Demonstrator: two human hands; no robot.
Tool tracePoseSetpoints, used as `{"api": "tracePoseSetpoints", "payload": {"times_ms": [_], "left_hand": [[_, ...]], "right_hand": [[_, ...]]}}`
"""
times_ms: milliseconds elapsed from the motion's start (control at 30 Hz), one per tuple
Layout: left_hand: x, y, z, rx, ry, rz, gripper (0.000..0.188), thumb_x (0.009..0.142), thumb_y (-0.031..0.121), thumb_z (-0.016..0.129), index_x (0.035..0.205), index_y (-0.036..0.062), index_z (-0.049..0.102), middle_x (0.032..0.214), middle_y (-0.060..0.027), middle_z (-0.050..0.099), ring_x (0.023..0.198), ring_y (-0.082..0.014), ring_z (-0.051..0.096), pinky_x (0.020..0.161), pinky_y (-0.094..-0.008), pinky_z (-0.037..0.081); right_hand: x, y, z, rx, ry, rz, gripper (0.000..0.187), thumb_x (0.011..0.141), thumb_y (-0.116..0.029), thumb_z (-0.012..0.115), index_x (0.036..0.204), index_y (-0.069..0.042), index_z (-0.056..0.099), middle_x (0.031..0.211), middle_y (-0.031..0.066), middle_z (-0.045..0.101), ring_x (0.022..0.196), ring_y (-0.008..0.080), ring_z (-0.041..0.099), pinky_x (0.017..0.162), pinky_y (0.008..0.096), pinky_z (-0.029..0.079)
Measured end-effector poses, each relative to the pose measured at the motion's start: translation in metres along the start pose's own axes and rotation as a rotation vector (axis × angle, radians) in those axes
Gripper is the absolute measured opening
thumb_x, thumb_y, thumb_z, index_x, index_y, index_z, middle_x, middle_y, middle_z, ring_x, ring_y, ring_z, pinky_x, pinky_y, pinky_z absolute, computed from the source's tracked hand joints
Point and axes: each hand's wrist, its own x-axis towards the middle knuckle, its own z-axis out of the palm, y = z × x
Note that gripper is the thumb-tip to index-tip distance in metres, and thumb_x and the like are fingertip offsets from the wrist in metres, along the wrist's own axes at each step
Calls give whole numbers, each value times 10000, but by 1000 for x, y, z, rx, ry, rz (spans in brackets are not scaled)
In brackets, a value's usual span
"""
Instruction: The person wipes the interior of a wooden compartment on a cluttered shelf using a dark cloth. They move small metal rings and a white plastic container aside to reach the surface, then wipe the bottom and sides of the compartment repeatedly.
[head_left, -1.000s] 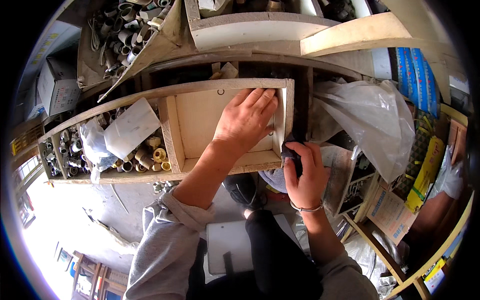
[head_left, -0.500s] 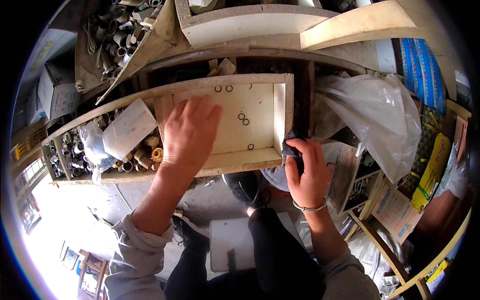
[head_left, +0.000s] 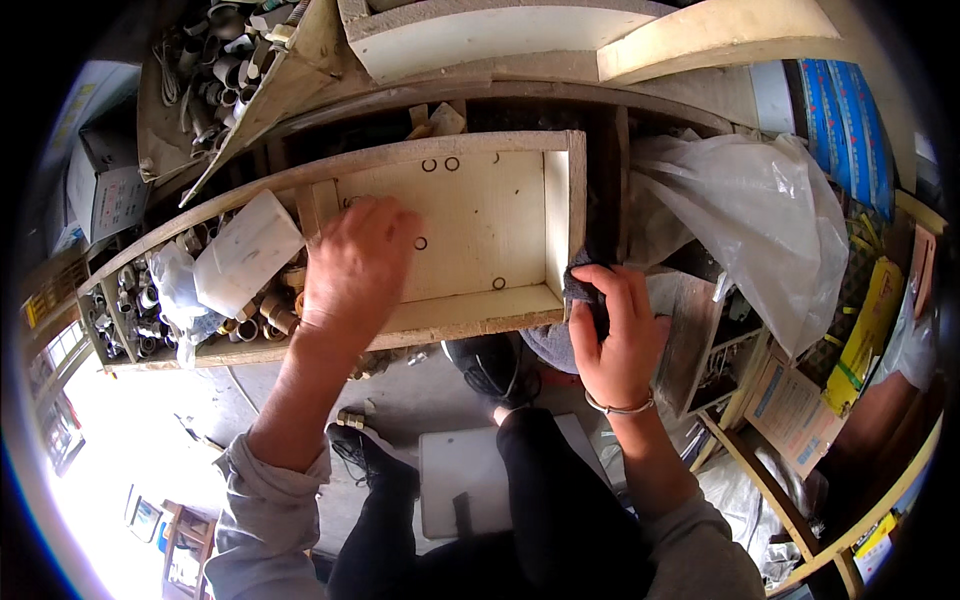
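Note:
A long wooden drawer (head_left: pixel 450 318) lies across in front of me, with a pale, mostly bare compartment at its right end. Several small dark rings (head_left: pixel 499 283) are scattered on that compartment's floor; one ring (head_left: pixel 420 243) lies just right of my left hand (head_left: pixel 360 265). That hand reaches over the compartment's left part, its fingers blurred and their tips hidden, so I cannot tell what they hold. My right hand (head_left: pixel 618 325) pinches a dark grey cloth (head_left: pixel 583 268) against the drawer's right front corner.
Pipe fittings (head_left: pixel 272 308), a white plate (head_left: pixel 250 255) and plastic bags fill the drawer's left side. A clear plastic sheet (head_left: pixel 745 220) hangs at the right. A bin of fittings (head_left: pixel 220 75) stands far left. Below are my shoes and a white stool (head_left: pixel 455 480).
My left hand has moved a little left. The two rings from the compartment's middle are gone from there; one ring now shows beside that hand. My right hand keeps its hold on the cloth.

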Motion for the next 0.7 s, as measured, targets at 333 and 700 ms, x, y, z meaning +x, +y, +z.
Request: {"api": "tracePoseSetpoints", "payload": {"times_ms": [333, 700], "left_hand": [[20, 23, 21, -467, -218, 156, 102, 764, 150, 706, 850, 144, 651, 847, -37, 563, 861, -257, 600, 736, -387, 521], [-9, -10, -25, 229, -221, 68, 75, 748, 85, 648, 806, 68, 604, 875, -35, 577, 888, -209, 605, 741, -351, 547]], "right_hand": [[1, 2, 5, 51, 17, -7, 307, 796, -60, 640, 1099, -101, 610, 1007, 99, 594, 848, 316, 626, 697, 370, 521], [1, 0, 1, -9, 23, 18, 303, 780, -60, 655, 1074, -126, 623, 993, 86, 596, 821, 297, 631, 670, 362, 518]]}}
